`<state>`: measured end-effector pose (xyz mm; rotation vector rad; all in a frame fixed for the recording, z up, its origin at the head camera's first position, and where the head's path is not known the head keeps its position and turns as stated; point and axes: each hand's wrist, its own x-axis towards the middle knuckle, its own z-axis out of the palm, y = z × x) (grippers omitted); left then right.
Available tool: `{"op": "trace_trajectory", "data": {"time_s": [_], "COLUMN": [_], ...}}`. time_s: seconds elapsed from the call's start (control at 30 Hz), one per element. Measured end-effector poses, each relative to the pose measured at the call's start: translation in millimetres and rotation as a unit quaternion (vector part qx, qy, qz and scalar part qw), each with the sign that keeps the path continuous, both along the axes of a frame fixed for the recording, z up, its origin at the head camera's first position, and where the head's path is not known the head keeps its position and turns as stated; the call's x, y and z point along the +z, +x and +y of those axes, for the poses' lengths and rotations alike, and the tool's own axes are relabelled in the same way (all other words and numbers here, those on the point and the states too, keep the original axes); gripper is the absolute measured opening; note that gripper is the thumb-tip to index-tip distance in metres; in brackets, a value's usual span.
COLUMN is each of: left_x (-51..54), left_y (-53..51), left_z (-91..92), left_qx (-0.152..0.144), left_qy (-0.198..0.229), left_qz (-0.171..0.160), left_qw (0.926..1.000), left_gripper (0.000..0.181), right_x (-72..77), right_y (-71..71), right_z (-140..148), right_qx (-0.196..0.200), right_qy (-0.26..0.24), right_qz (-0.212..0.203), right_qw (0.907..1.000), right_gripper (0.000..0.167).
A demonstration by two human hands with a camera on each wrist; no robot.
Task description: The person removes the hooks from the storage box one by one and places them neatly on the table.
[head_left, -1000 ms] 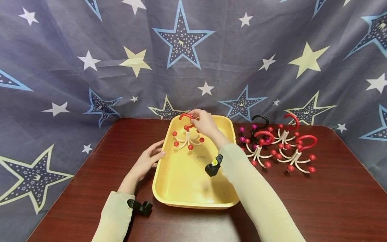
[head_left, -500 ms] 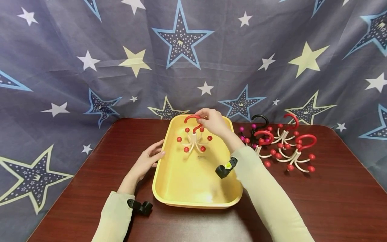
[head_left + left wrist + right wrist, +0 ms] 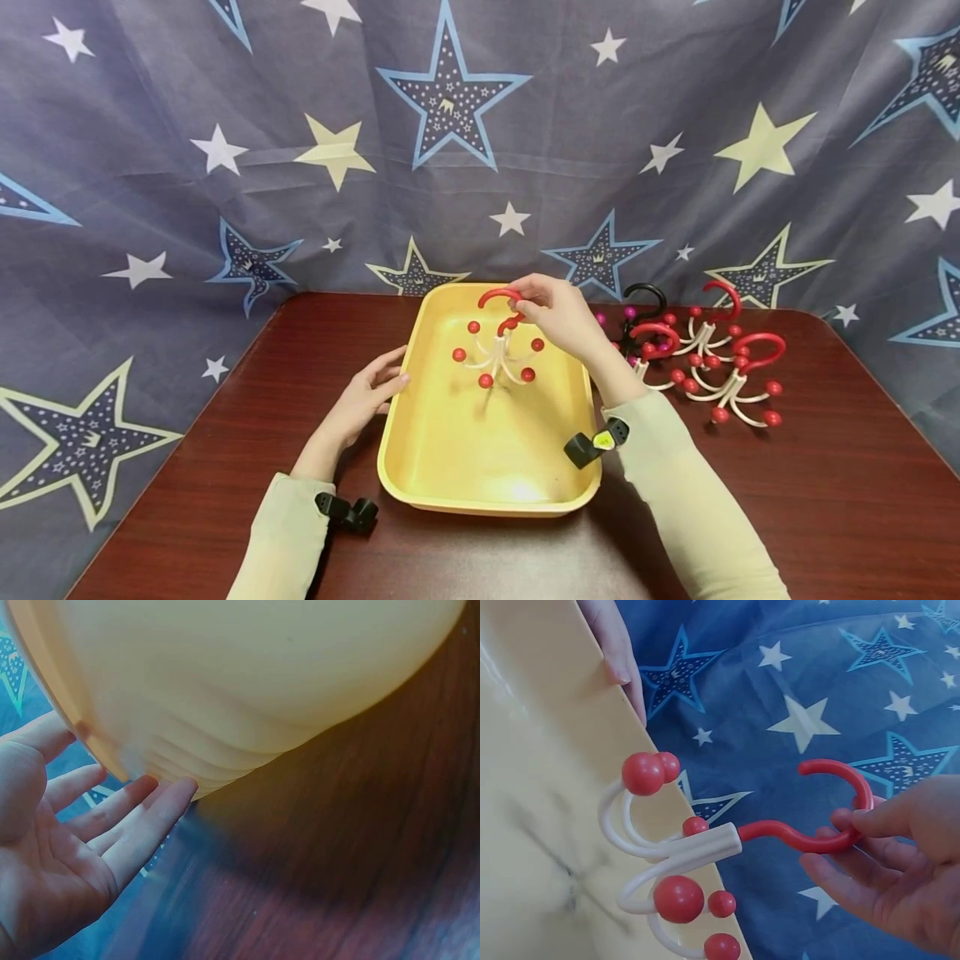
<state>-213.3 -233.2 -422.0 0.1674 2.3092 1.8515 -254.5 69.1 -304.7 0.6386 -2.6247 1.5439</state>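
My right hand (image 3: 558,312) pinches the red hook of a multi-arm hanger hook (image 3: 498,358) between thumb and fingers. Its white curved arms end in red balls and hang over the yellow plastic tray (image 3: 487,450). In the right wrist view the hanger (image 3: 701,847) lies across the picture, and its shadow falls on the tray floor, so it hangs clear of it. My left hand (image 3: 363,400) holds the tray's left rim. Seen from the left wrist, the thumb of that hand (image 3: 67,862) lies over the rim while the fingers touch the outer wall.
Several more hanger hooks stand grouped on the brown table (image 3: 750,500) right of the tray. A red-and-white hanger (image 3: 735,387) is among them, and a black hanger (image 3: 647,293) with magenta balls stands behind. A star-patterned cloth (image 3: 300,208) hangs behind the table.
My right hand has carried the hanger to the right and slightly nearer over the tray; the hanger has turned a little. The left hand and the tray have stayed in place.
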Motion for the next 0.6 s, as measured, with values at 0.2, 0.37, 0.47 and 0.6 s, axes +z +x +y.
{"op": "trace_trajectory", "data": {"time_s": [0.2, 0.37, 0.47, 0.6], "left_x": [0.1, 0.3, 0.2, -0.4], "left_y": [0.0, 0.1, 0.0, -0.5], "left_z": [0.0, 0.3, 0.3, 0.0], "left_qx": [0.000, -0.001, 0.000, 0.001], "left_qy": [0.000, 0.000, 0.000, -0.002], "left_qz": [0.001, 0.002, 0.001, 0.000], "left_qw": [1.0000, 1.0000, 1.0000, 1.0000], "left_gripper": [0.060, 0.059, 0.059, 0.059], "right_x": [-0.2, 0.5, 0.5, 2.0], "right_y": [14.0, 26.7, 33.4, 43.4], "right_z": [17, 32, 41, 54], "right_qx": [-0.016, -0.033, -0.050, -0.070], "right_qy": [-0.025, -0.046, -0.049, -0.054], "right_qz": [0.001, 0.007, 0.021, 0.035], "right_qw": [0.9995, 0.9984, 0.9974, 0.9955], "right_gripper": [0.024, 0.024, 0.024, 0.025]}}
